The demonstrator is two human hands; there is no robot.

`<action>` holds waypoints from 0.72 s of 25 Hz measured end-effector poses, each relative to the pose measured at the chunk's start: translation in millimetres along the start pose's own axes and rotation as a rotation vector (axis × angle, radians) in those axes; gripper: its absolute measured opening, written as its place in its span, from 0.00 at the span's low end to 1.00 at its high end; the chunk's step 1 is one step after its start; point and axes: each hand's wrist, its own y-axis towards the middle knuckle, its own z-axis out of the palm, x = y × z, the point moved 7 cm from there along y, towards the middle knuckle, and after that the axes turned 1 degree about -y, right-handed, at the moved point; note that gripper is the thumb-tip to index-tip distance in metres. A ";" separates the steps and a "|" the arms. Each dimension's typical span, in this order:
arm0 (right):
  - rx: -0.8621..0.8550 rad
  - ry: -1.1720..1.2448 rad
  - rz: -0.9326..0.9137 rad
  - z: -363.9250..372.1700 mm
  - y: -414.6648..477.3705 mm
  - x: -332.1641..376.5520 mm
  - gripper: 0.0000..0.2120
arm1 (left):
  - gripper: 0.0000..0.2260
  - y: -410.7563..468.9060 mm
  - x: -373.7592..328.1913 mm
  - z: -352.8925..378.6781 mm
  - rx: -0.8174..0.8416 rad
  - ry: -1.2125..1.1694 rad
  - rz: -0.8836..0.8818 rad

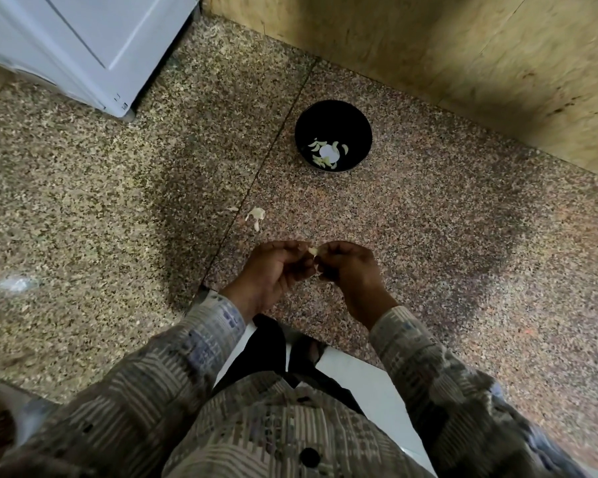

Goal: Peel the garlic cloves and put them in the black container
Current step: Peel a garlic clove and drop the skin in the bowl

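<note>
Left hand [273, 270] and right hand [349, 267] meet near the front edge of the tabletop [463, 236], fingertips pinching one garlic clove [313, 250], seemingly half-skinned. Small, light and probably slick once bare, it is best gripped at its ends. The black container [333, 113] sits toward the far edge.

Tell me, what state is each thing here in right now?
Black container: upright, open, peeled cloves inside.
Garlic clove: pinched between both hands.
Left hand: pinches the clove.
Right hand: pinches the clove.
Garlic skin: lying loose on the counter.
</note>
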 end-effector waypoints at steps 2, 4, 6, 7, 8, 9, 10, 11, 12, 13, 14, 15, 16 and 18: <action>-0.178 -0.165 -0.041 -10.4 1.9 2.4 0.08 | 0.02 -0.2 -6.9 -6.6 -0.104 0.148 0.137; -0.224 -0.046 0.015 -12.7 4.4 0.1 0.09 | 0.02 4.2 -5.5 -13.5 -0.168 0.189 0.153; -0.195 0.039 0.101 -10.5 11.8 -1.9 0.09 | 0.03 7.6 0.1 -16.9 -0.157 0.172 0.103; -0.181 0.009 0.119 -9.7 19.1 -1.2 0.09 | 0.03 8.9 2.7 -19.9 -0.150 0.168 0.084; -0.171 -0.035 0.122 -8.5 28.0 1.9 0.10 | 0.04 10.1 5.6 -23.3 -0.148 0.166 0.069; -0.169 -0.063 0.113 -7.0 37.8 6.8 0.10 | 0.03 10.4 7.7 -27.2 -0.153 0.172 0.060; -0.166 -0.081 0.106 -4.9 48.7 11.1 0.10 | 0.03 10.8 10.0 -31.2 -0.154 0.179 0.059; -0.156 -0.087 0.103 -2.4 58.2 15.9 0.10 | 0.04 11.3 12.8 -34.5 -0.148 0.181 0.059; -0.155 -0.103 0.097 -0.6 66.5 21.0 0.09 | 0.05 12.1 16.1 -37.1 -0.139 0.167 0.052; -0.155 -0.172 0.070 -0.5 73.3 27.2 0.08 | 0.07 12.1 19.0 -38.2 -0.130 0.136 0.037; -0.161 -0.294 0.011 -1.5 78.5 34.6 0.08 | 0.10 12.0 22.1 -38.3 -0.123 0.094 0.013; -0.167 -0.449 -0.061 -4.2 80.2 40.2 0.08 | 0.13 11.9 24.3 -38.9 -0.120 0.052 -0.016; -0.183 -0.594 -0.144 -7.5 76.8 43.6 0.08 | 0.15 11.6 25.9 -40.1 -0.120 0.018 -0.049; -0.227 -0.813 -0.291 -16.9 59.2 35.9 0.09 | 0.16 10.1 27.5 -42.1 -0.098 -0.051 -0.127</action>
